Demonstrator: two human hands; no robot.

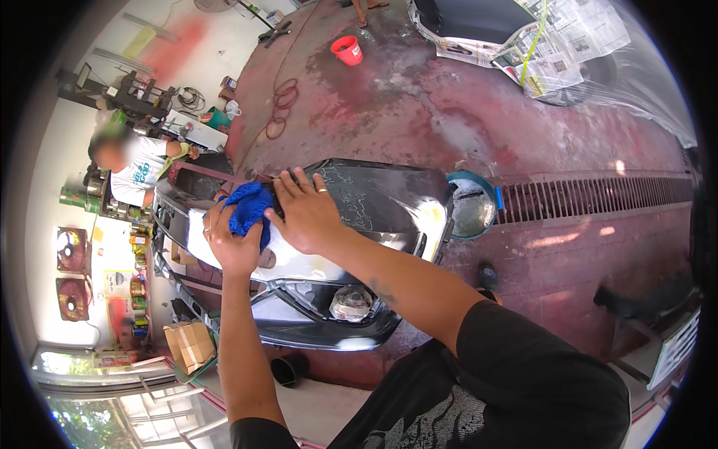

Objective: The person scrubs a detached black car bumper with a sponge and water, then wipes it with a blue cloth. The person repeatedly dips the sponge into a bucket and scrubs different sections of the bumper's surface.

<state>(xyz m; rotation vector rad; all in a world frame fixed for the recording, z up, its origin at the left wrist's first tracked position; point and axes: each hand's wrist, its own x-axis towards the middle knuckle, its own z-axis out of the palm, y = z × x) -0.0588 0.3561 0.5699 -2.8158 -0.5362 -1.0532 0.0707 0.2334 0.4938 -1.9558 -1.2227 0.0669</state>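
Note:
A car bumper, dark on top with white patches lower down, lies in front of me. Thin, pale, wet-looking trails run over its dark surface. My left hand is closed around a bunched blue cloth and presses it against the bumper's left part. Just right of the cloth, my right hand rests flat on the bumper with its fingers spread, a ring on one of them. In an opening on the bumper's near side sits a round thing under clear plastic.
A co-worker stands beyond the bumper's left end. A teal bucket touches its right end, beside a floor grate. Nearer are a black bucket and a cardboard box. Farther off: a red bucket, coiled hose, newspaper-masked car.

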